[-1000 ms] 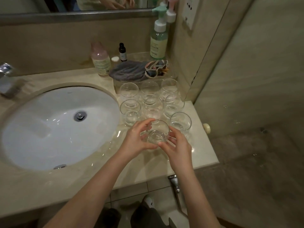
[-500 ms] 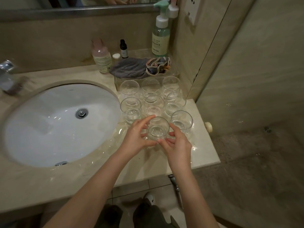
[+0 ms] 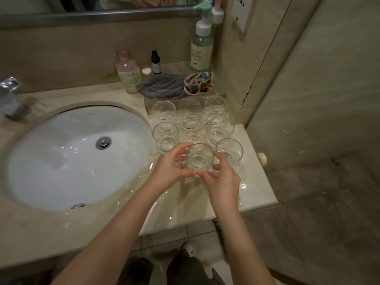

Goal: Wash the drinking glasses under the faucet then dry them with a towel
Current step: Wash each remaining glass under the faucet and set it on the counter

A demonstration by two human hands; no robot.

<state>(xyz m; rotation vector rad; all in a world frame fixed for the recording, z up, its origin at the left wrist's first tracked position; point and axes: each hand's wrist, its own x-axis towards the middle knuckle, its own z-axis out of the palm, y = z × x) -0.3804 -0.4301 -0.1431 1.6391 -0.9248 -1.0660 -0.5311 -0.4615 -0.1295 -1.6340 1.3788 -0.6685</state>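
Glass (image 3: pixel 200 159), clear, round-bellied, cupped by left hand (image 3: pixel 170 169) & right hand (image 3: pixel 223 179), fingers curled round it, right of glossy white sink (image 3: pixel 61 182).

We reach both arms out in front. Our left hand (image 3: pixel 168 168) and right hand (image 3: pixel 223 181) curl their fingers toward each other, fingertips nearly touching, cupping a glass (image 3: pixel 200 158).

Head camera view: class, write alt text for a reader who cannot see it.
Both hands, left hand and right hand, hold one clear glass over a marble counter. More glasses stand behind it, and a white sink lies to the left.
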